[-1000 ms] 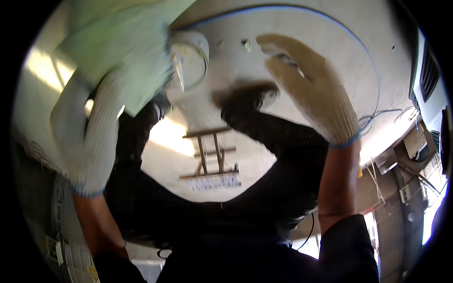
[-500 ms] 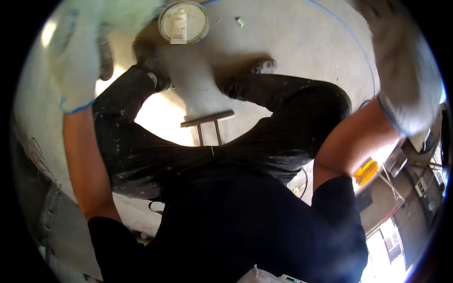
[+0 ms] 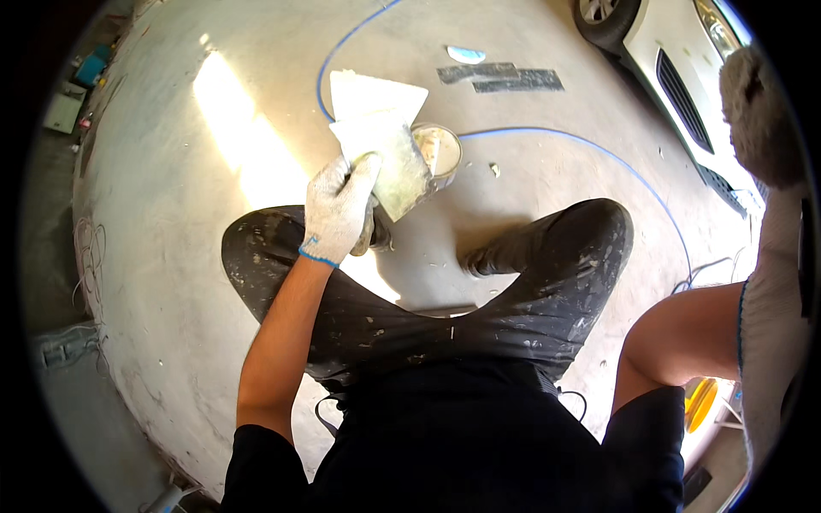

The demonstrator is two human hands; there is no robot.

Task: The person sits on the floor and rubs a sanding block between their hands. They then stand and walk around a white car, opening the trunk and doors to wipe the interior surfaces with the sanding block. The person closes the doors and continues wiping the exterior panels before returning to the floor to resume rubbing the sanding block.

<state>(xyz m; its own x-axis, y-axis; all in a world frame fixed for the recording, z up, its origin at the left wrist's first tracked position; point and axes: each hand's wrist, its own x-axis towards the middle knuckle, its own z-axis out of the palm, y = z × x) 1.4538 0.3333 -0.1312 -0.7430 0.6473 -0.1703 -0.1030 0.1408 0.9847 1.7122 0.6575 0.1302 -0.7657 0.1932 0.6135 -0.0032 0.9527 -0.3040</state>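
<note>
My left hand [image 3: 340, 209], in a white knit glove with a blue hem, is closed on a pale, flat spreader plate [image 3: 395, 167], thumb on its face. The plate has a yellowish-green tint and a dirty edge. Beyond it, and partly behind it, shows a second pale flat piece [image 3: 376, 96]; whether I hold that too cannot be made out. The plate covers part of a round tin [image 3: 448, 175] with a pale tube [image 3: 434, 152] on top. At the far right edge my gloved right hand [image 3: 759, 120] is raised; its fingers are too unclear to read.
A white car [image 3: 676, 64] stands at the upper right. Its wheel [image 3: 604, 19] rests near dark strips [image 3: 518, 80] on the floor. A blue hose [image 3: 599, 157] curves across the concrete. My bent legs [image 3: 556, 291] flank the floor before me. Cables [image 3: 88, 252] lie at left.
The view has shifted, bringing the car and dark strips into sight. My left hand has come from the upper left to beside the tin, with the plate now plain. My right hand stays raised at right.
</note>
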